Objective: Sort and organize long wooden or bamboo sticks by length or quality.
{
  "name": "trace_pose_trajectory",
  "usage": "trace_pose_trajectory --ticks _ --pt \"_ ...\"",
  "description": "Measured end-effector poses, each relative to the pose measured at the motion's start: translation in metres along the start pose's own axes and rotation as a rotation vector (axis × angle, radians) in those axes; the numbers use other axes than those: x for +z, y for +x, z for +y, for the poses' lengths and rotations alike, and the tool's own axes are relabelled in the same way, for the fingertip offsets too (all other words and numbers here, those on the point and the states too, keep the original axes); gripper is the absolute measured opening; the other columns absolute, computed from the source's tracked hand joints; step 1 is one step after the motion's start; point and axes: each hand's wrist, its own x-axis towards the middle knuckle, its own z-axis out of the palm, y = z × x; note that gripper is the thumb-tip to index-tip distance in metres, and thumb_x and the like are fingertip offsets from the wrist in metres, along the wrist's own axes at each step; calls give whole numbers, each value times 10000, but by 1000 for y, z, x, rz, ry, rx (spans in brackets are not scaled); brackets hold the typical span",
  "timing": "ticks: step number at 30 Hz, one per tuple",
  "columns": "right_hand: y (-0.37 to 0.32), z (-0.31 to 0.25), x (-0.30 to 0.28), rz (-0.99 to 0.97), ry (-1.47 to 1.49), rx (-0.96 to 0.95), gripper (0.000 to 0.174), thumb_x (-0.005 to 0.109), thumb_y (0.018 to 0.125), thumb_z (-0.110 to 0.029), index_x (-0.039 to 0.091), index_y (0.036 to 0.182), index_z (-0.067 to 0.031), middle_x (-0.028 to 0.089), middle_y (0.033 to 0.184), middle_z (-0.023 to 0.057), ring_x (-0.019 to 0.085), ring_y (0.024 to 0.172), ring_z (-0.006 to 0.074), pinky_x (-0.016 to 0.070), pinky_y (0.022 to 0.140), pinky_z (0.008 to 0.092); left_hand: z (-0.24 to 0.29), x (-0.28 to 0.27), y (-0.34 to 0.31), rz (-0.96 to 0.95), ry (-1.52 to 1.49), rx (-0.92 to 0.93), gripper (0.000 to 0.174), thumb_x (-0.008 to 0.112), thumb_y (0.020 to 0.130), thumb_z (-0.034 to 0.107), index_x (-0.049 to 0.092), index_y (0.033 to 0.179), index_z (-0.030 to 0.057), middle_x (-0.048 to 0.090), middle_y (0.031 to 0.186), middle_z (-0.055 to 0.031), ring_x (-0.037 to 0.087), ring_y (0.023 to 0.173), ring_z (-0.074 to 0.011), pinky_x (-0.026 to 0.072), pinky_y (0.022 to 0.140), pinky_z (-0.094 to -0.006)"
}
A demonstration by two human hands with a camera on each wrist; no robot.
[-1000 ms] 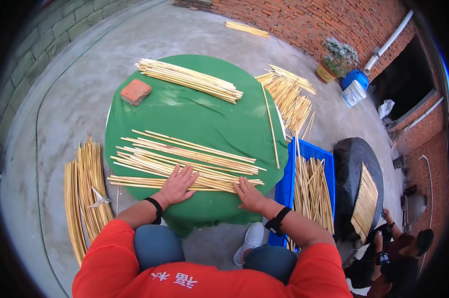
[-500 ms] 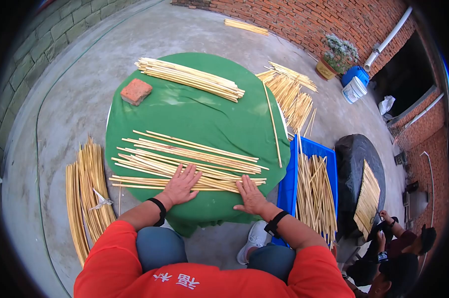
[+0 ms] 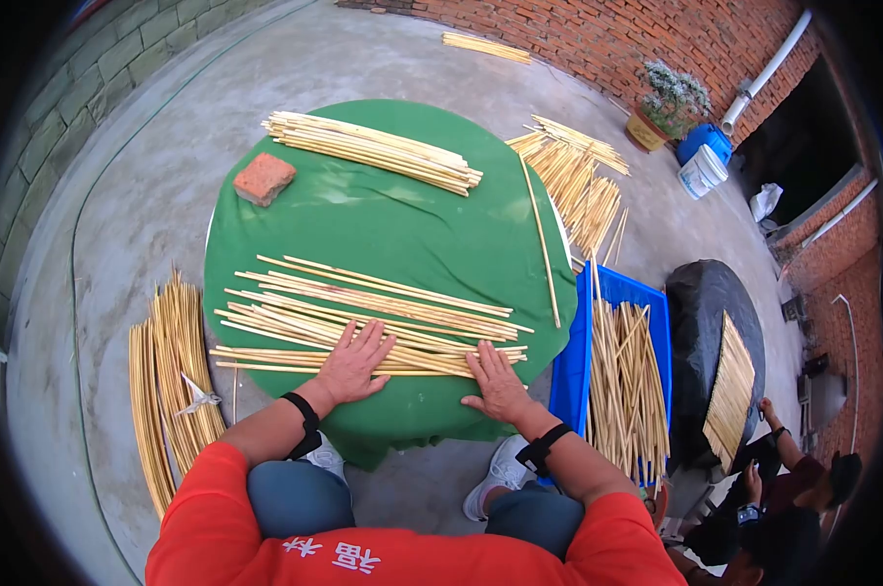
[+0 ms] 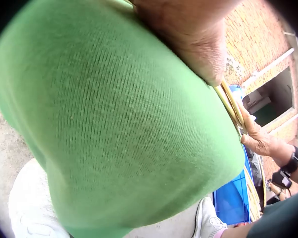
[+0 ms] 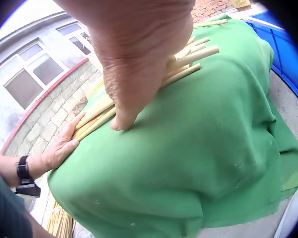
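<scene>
Loose pale sticks point(image 3: 363, 305) lie in a rough layer across the near half of a round table under a green cloth point(image 3: 363, 230). My left hand point(image 3: 356, 363) rests flat on the nearest ones, left of their right ends, fingers extended. Close to those right ends, my right hand point(image 3: 501, 386) touches the sticks with straight fingers, its thumb out to the side. In the right wrist view the right thumb point(image 5: 124, 116) lies against the cloth beside the sticks. The left wrist view shows mostly cloth below the left hand point(image 4: 198, 44).
A neater stick bundle point(image 3: 373, 151), a brick point(image 3: 264, 179) and a single stick point(image 3: 541, 244) lie farther across the cloth. A blue crate point(image 3: 570, 376) of sticks stands at right, a tied bundle point(image 3: 183, 342) at left. Other people point(image 3: 788, 498) sit at lower right.
Both hands stay on the sticks with hardly any shift; the right thumb sticks out more. The left shoe has come into view below the table's edge.
</scene>
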Motion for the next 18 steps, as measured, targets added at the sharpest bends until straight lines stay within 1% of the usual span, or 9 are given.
trace_pose_trajectory --ticks 2,8,12,15,18 --pt "2 1 -2 22 -13 19 854 561 829 -538 246 1441 -32 220 1474 261 182 1390 388 151 1127 500 0 -2 3 -14 0 -11 726 568 804 459 372 1383 67 326 1431 -225 273 1362 -338 154 1120 -517" --pt "6 4 0 95 -39 4 836 546 829 -549 270 1433 -40 254 1461 256 218 1380 378 155 1115 526 0 -5 6 -43 -5 -21 749 576 793 465 365 1390 65 319 1436 -228 266 1367 -340 148 1121 -519" --pt "7 4 -1 103 -30 5 835 548 828 -548 271 1433 -44 252 1463 252 218 1381 375 152 1114 532 0 -5 7 -54 7 -13 751 578 790 463 363 1391 66 318 1437 -229 261 1370 -342 145 1121 -521" --pt "7 4 -3 71 -12 8 842 549 834 -542 253 1437 -35 222 1474 260 201 1384 390 140 1117 530 1 -7 7 -64 -1 -14 755 575 790 465 359 1394 67 318 1437 -229 255 1373 -343 139 1121 -522" --pt "7 5 -2 82 -16 5 849 562 825 -539 254 1437 -37 221 1476 259 200 1385 389 137 1118 531 1 -10 8 -91 24 -23 745 561 813 474 341 1408 84 313 1441 -217 253 1373 -332 150 1121 -521"
